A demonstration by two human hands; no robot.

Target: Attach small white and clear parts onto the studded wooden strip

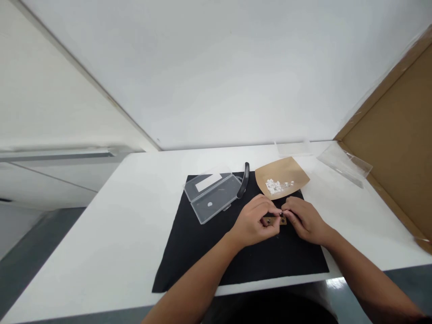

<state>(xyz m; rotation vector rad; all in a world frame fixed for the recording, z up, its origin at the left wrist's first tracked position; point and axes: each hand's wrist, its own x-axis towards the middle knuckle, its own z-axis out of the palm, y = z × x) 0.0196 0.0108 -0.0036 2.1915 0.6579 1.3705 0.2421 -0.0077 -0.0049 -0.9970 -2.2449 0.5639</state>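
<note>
Both hands meet over the right part of a black mat (199,256). My left hand (256,220) is closed in a pinch, its fingertips at a tiny dark item too small to make out. Close against it, my right hand (303,219) also pinches, thumb and forefinger at the same spot. Under the fingertips lies a small tan strip (284,221) with round dark spots, partly hidden by my left hand. Just beyond the hands, a brown paper tray (293,171) holds several small white pieces (274,186).
An open clear plastic case (219,198) with a white label lies at the mat's back left. A black curved tool (243,180) rests by it. Clear plastic pieces (344,163) lie at the back right, beside a cardboard panel (398,135). A wall stands behind the white table (111,238).
</note>
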